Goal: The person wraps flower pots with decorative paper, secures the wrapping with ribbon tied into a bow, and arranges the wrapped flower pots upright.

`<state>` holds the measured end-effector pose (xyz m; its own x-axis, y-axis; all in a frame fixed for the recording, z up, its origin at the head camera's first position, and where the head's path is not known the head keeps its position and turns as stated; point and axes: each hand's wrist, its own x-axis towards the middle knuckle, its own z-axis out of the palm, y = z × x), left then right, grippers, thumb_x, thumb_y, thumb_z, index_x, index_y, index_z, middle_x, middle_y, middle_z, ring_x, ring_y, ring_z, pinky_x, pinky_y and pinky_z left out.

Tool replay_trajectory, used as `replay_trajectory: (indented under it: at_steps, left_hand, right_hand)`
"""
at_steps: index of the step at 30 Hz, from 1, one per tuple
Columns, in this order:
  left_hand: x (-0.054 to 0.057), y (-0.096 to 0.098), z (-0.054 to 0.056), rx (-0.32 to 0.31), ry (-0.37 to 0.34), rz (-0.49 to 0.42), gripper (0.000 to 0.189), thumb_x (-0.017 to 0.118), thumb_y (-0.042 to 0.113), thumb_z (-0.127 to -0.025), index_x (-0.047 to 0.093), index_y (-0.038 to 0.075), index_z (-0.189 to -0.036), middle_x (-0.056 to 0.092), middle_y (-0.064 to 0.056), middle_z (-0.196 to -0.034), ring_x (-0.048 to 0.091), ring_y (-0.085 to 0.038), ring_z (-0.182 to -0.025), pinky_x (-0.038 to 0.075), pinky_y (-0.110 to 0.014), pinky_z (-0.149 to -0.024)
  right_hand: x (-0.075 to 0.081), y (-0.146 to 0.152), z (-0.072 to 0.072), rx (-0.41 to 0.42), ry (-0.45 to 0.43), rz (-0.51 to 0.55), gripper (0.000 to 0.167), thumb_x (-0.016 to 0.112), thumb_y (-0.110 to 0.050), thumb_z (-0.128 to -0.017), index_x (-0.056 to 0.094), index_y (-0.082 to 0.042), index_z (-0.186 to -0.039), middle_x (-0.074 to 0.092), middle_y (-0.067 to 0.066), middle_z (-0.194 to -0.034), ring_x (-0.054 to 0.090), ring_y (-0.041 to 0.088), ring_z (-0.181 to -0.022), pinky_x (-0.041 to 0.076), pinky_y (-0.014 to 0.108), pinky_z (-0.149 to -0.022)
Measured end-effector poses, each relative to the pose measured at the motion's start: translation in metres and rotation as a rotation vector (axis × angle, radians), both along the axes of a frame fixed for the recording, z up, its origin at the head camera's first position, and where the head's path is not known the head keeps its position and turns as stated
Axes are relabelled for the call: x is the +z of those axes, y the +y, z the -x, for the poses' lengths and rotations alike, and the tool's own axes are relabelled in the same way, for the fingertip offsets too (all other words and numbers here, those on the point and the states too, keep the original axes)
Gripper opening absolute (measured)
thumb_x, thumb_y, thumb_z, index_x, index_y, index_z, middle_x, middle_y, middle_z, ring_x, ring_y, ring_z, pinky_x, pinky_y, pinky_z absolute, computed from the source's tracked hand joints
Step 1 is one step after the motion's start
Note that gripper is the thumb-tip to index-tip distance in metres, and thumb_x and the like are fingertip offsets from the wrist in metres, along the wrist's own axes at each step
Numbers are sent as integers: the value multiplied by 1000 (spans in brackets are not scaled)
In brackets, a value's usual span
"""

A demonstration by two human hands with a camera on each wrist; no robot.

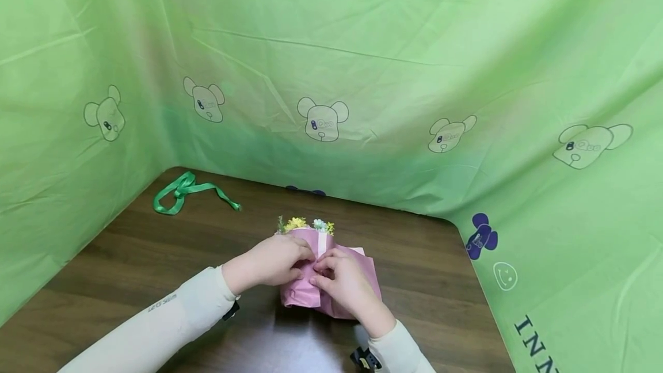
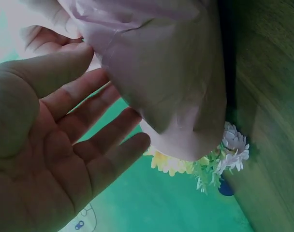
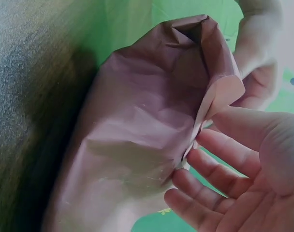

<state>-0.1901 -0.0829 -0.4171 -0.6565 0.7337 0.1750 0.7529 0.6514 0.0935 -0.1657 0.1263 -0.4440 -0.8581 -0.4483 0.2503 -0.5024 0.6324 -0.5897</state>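
Pink wrapping paper [image 1: 305,295] is wrapped around a small bouquet lying on the table. Yellow flowers [image 1: 296,223] and pale blue flowers [image 1: 319,225] peek out at its far end; a white flower [image 2: 232,147] shows there in the left wrist view. Down the front of the wrap runs a whitish strip [image 1: 322,243]. My left hand [image 1: 277,259] holds the paper's edge from the left, thumb and fingertips at the seam. From the right, my right hand [image 1: 344,281] pinches the same overlapping edge between thumb and fingers. Beyond it, a paper flap [image 1: 370,275] spreads out.
A green ribbon [image 1: 180,189] lies loosely looped at the table's back left. Green cloth [image 1: 321,45] printed with bear heads hangs around the back and both sides of the dark wooden table [image 1: 425,281].
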Motion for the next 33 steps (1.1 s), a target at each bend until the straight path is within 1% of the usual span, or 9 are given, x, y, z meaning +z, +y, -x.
replay_trajectory:
  at_steps: [6, 10, 14, 18, 21, 23, 25, 29, 33]
  left_hand:
    - [-1, 0, -1, 2, 38, 36, 30, 79, 29, -88, 76, 19, -116, 73, 4, -114, 68, -16, -110, 53, -39, -99]
    - [0, 0, -3, 15, 69, 44, 26, 82, 29, -85, 77, 21, -110, 72, 6, -104, 68, -15, -97, 57, -37, -88]
    - [4, -2, -6, 58, 57, 41, 26, 86, 27, -80, 77, 20, -103, 67, 6, -94, 67, -16, -86, 57, -35, -76]
    - [8, -3, -8, 63, 34, 43, 32, 88, 26, -79, 76, 20, -109, 66, 6, -95, 66, -15, -87, 57, -35, -77]
    - [9, -3, -9, 48, 35, 65, 36, 88, 27, -80, 76, 24, -114, 63, 6, -93, 63, -14, -84, 56, -34, -74]
    - [10, -3, -10, 46, 36, 79, 34, 87, 26, -81, 77, 26, -114, 62, 6, -90, 61, -14, -81, 56, -34, -71]
    - [10, -4, -10, 48, 37, 96, 33, 87, 26, -81, 78, 27, -113, 61, 5, -89, 61, -14, -79, 56, -34, -71]
    - [13, -4, -10, 47, 34, 101, 30, 87, 23, -81, 79, 26, -110, 62, 5, -89, 60, -13, -78, 55, -33, -72]
    - [14, -3, -11, 33, 39, 99, 28, 86, 19, -79, 79, 25, -105, 59, 5, -84, 55, -11, -75, 53, -31, -69]
  right_hand:
    - [-1, 4, 0, -11, -21, -17, 15, 82, -17, -87, 79, -6, -98, 68, 0, -104, 63, 18, -101, 54, 33, -90]
    - [-1, 12, 1, -44, -1, -61, 17, 78, -19, -91, 78, -9, -104, 70, 0, -105, 64, 17, -100, 54, 35, -90]
    - [-2, 30, 6, -185, 56, -103, 23, 77, -19, -90, 76, -9, -111, 73, 3, -107, 67, 20, -101, 54, 42, -92]
    - [-1, 56, 10, -393, 22, -145, 30, 74, -21, -91, 73, -5, -115, 71, 10, -107, 68, 29, -102, 54, 48, -91]
    - [1, 75, 9, -496, -108, -193, 34, 68, -31, -95, 71, -3, -114, 72, 12, -105, 68, 31, -99, 54, 50, -88]
    - [2, 85, 9, -510, -207, -215, 40, 65, -39, -97, 70, -1, -108, 72, 12, -99, 68, 28, -94, 54, 48, -84]
    - [0, 91, 8, -492, -306, -181, 42, 64, -42, -97, 70, -1, -100, 70, 10, -89, 66, 25, -81, 55, 44, -75]
    - [-16, 99, 9, -392, -534, 71, 36, 66, -32, -96, 66, 3, -94, 63, 6, -77, 63, 18, -65, 59, 41, -61]
    - [-33, 105, 14, -297, -743, 328, 29, 66, -22, -97, 63, 7, -99, 63, 4, -72, 64, 15, -60, 61, 38, -58]
